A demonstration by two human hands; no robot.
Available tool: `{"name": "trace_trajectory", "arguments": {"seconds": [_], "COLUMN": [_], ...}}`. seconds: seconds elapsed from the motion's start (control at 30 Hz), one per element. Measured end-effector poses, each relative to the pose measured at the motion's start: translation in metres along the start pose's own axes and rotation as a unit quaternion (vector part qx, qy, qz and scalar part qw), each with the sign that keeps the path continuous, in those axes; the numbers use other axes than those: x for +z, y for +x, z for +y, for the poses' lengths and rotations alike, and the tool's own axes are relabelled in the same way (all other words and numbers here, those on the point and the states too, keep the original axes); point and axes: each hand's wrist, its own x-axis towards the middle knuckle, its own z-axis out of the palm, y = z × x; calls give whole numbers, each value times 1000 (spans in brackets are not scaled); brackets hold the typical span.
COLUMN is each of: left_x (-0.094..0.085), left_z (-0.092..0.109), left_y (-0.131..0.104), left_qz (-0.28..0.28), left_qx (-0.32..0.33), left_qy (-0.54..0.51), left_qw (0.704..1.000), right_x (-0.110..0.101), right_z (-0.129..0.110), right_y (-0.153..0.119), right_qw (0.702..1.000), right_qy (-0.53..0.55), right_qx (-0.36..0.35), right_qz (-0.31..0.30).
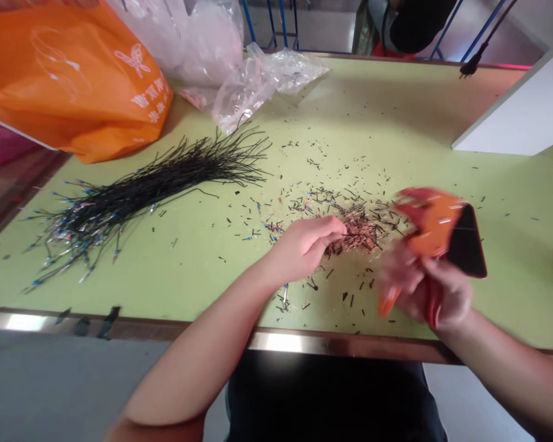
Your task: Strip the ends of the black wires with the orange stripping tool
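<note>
On the green table (203, 242), an orange bag (87, 86) is at ten o'clock from the left hand (306, 242), and nearer in this same direction lies the bundle of black wires (166, 181). At three o'clock the blurred right hand (435, 285) is wrapped around the orange tool (435, 227), while the left one presses its fingertips together at the clippings (364, 230), seemingly pinching a thin dark piece (349, 234).
</note>
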Motion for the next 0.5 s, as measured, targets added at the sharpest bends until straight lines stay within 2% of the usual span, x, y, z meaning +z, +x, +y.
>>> {"name": "trace_trajectory", "arguments": {"seconds": [0.03, 0.1, 0.13, 0.17, 0.23, 0.33, 0.4, 0.5], "left_x": [-3, -7, -9, -9, -7, 1, 6, 11], "left_z": [2, 4, 3, 3, 1, 0, 0, 1], "left_y": [-1, -1, -1, -1, -1, 1, 1, 1], "left_qz": [0, 12, 25, 36, 44, 46, 48, 59], "left_qx": [-16, -46, -56, -62, -70, -65, -57, -63], "left_qy": [-45, -110, -125, -128, -106, -33, 14, 33], "left_qw": [999, 993, 990, 989, 991, 996, 997, 996], "right_x": [-3, -10, -13, -17, -21, -22, -18, -13], "right_z": [-11, -27, -31, -30, -20, 3, 12, 14], "right_y": [4, 14, 18, 22, 24, 18, 10, 1], "right_qw": [996, 976, 972, 974, 986, 973, 949, 912], "right_qy": [0, 19, 18, -4, -92, -225, -309, -407], "right_qx": [-75, -186, -198, -191, -95, 32, 59, 38], "right_qz": [57, 112, 122, 122, 105, 32, -11, -31]}}
